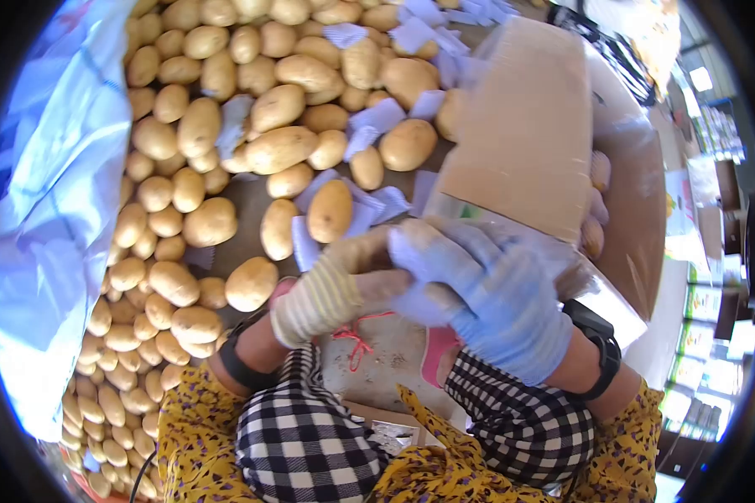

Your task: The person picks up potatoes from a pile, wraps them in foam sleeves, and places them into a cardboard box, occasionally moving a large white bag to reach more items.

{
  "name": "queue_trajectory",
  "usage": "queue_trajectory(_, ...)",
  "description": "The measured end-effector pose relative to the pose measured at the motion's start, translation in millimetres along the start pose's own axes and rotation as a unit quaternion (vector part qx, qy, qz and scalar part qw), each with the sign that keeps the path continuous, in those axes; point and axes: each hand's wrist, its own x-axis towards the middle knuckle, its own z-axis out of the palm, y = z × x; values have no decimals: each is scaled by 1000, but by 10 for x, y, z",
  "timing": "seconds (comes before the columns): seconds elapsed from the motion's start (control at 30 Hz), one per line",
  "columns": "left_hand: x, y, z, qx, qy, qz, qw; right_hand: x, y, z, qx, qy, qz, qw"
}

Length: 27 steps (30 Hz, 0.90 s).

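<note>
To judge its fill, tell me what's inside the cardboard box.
Inside the cardboard box, a few apparently wrapped potatoes show in the gap beside the flap. The flap covers the rest, so the fill can't be told.

This looks like a packing place or a warehouse for produce — a large heap of potatoes [197,126] lies loose, with a big cardboard box [516,126] beside it. At the right there are shelves or stacks of printed cartons [703,323] — and the floor [658,159] there looks plain and grey.
</note>
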Motion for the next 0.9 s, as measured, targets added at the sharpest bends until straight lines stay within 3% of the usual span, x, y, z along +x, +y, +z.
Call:
queue_trajectory(0.1, -30, -128, -129, -24, -50, 22, 998, 40, -78, -21, -218, 24, -116, 969)
queue_trajectory(0.13, -35, -214, -204, -25, -67, 30, 997, 59, -107, -64, -246, -14, -145, 958)
queue_trajectory(0.27, -148, -176, -241, -69, -97, 92, 989, 159, -223, -5, -196, -52, -151, 967)
queue_trajectory(0.37, -330, -48, -504, 109, 28, 34, 993, 246, -256, 51, -66, -56, -87, 992)
queue_trajectory(0.4, -332, -144, -769, 150, 174, 95, 969, 235, -236, 49, 6, -49, -48, 998)
queue_trajectory(0.43, -324, -354, -1169, 187, 315, 152, 918, 222, -242, 62, 79, -42, -8, 996)
queue_trajectory(0.47, -474, -299, -1460, 351, 396, 172, 831, 223, -265, 86, 201, -28, 64, 977)
queue_trajectory(0.5, -624, -245, -1752, 524, 497, 140, 677, 242, -286, 64, 224, -59, 102, 967)
queue_trajectory(0.53, -773, -189, -2044, 617, 589, 91, 514, 255, -307, 12, 246, -91, 141, 955)
queue_trajectory(0.57, -918, 9, -2043, 639, 632, 56, 434, 259, -320, -17, 267, -123, 180, 939)
queue_trajectory(0.67, -999, 330, -2379, 819, 514, 127, 222, 216, -260, 118, 252, -161, 194, 934)
queue_trajectory(0.8, -812, 498, -2680, 844, 457, -122, 253, 350, -396, 79, 229, -184, 151, 944)
queue_trajectory(0.9, -901, 520, -2669, 836, 442, -109, 306, 305, -333, 160, 234, -146, 107, 955)
